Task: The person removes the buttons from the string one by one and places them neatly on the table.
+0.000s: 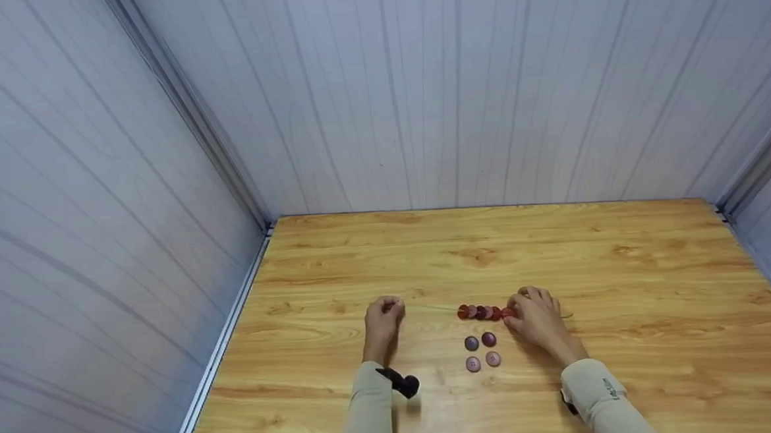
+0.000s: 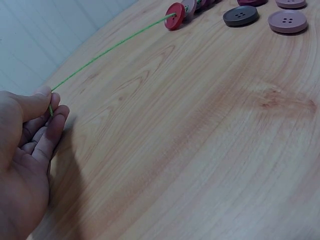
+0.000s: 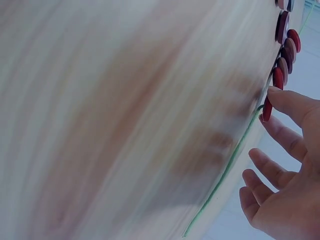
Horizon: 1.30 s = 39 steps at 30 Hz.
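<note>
Pale streaked wall panels (image 1: 419, 96) surround a wood-grain tabletop (image 1: 661, 307). Six round red, mauve and dark buttons (image 1: 481, 312) are strung on one green cord (image 2: 110, 50); nearer the person lie four loose round buttons: two mauve (image 1: 493, 358), one grey (image 1: 472, 343), one maroon (image 1: 489, 339). The left hand (image 1: 382, 325), curled, pinches the cord near its end; the right hand (image 1: 539, 317) pinches the end red button (image 3: 267, 109), other fingers bent. Right-sleeve lettering (image 1: 611, 389) is illegible.

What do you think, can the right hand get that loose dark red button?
Probably yes: the loose dark red button lies close to the right hand, with nothing visible between them. But that hand pinches a bright red button, so it might need to let go first.
</note>
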Each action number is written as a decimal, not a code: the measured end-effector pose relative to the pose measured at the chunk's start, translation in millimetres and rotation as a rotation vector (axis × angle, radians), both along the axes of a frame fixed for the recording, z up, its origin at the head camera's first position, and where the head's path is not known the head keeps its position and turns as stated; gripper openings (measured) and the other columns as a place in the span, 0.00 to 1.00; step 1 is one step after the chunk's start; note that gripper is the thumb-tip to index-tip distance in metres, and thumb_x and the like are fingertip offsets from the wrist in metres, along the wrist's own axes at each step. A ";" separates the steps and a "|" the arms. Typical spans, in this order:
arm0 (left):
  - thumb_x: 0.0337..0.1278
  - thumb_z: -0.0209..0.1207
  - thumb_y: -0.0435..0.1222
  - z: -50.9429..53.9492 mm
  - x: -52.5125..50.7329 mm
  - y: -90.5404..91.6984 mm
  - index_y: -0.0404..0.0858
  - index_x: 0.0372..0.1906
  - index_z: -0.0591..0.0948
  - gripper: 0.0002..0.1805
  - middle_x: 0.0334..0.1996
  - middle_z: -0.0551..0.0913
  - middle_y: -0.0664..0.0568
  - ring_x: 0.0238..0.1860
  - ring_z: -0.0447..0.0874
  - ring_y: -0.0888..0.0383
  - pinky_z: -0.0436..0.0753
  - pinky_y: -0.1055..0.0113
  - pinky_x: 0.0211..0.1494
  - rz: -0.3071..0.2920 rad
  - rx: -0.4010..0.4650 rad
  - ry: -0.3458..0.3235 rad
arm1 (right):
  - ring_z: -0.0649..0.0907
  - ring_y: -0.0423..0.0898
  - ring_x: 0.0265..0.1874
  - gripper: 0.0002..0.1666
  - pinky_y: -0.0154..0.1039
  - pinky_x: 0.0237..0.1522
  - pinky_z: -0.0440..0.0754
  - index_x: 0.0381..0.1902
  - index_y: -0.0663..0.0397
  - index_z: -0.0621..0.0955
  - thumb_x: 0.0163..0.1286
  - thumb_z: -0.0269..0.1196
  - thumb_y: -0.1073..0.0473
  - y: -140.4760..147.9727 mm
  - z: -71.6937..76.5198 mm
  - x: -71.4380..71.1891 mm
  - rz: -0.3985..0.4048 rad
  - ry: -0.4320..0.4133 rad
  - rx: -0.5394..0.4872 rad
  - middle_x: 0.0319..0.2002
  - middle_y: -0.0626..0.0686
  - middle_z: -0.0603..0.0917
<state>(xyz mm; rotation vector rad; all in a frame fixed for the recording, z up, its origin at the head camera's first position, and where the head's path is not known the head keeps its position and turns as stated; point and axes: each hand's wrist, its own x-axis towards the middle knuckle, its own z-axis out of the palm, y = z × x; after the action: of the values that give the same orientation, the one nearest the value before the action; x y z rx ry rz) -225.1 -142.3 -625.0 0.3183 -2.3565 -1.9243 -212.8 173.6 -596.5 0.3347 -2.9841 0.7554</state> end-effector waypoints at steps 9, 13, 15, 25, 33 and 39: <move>0.63 0.59 0.33 0.4 0.6 -0.2 0.33 0.38 0.82 0.06 0.33 0.82 0.47 0.34 0.78 0.58 0.79 0.67 0.39 0.008 -0.004 -0.008 | 0.67 0.64 0.58 0.13 0.61 0.56 0.59 0.39 0.54 0.81 0.61 0.68 0.53 8.5 0.2 1.8 -0.012 0.015 -0.014 0.56 0.63 0.74; 0.62 0.59 0.33 0.5 0.4 -0.1 0.33 0.38 0.82 0.06 0.33 0.82 0.48 0.35 0.78 0.58 0.79 0.67 0.40 0.010 -0.004 -0.012 | 0.66 0.65 0.59 0.13 0.62 0.56 0.58 0.39 0.54 0.81 0.61 0.68 0.54 12.4 1.4 2.9 -0.016 0.002 -0.017 0.57 0.63 0.73; 0.62 0.59 0.34 0.7 0.7 0.0 0.34 0.38 0.82 0.06 0.33 0.82 0.47 0.35 0.79 0.58 0.79 0.67 0.40 0.006 -0.004 -0.011 | 0.65 0.65 0.60 0.13 0.62 0.57 0.58 0.39 0.54 0.81 0.61 0.68 0.54 14.3 2.2 3.2 -0.019 -0.007 -0.024 0.57 0.64 0.73; 0.62 0.59 0.34 0.4 0.3 0.2 0.34 0.38 0.82 0.06 0.33 0.82 0.48 0.35 0.78 0.58 0.78 0.67 0.40 0.009 -0.015 -0.006 | 0.64 0.67 0.61 0.13 0.65 0.57 0.57 0.40 0.55 0.80 0.61 0.67 0.54 26.5 4.4 4.6 -0.040 -0.018 -0.029 0.58 0.66 0.72; 0.62 0.59 0.34 0.1 1.1 0.6 0.33 0.38 0.82 0.06 0.32 0.81 0.48 0.33 0.77 0.58 0.77 0.67 0.38 0.016 -0.002 -0.004 | 0.63 0.69 0.61 0.13 0.65 0.58 0.55 0.40 0.54 0.81 0.62 0.67 0.53 38.5 3.8 4.3 -0.062 -0.029 -0.031 0.59 0.68 0.71; 0.63 0.59 0.34 -0.1 0.1 0.9 0.33 0.39 0.82 0.07 0.32 0.81 0.47 0.34 0.77 0.58 0.78 0.67 0.39 0.013 -0.010 -0.010 | 0.62 0.69 0.61 0.14 0.66 0.58 0.53 0.41 0.55 0.80 0.62 0.67 0.54 44.8 4.4 5.4 -0.067 -0.051 -0.036 0.60 0.68 0.70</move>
<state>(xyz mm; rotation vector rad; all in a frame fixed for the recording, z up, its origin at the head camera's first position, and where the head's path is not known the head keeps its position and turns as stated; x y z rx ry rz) -225.0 -141.4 -625.1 0.3429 -2.3635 -1.9095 -207.4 218.4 -592.0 0.2154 -3.0075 0.8218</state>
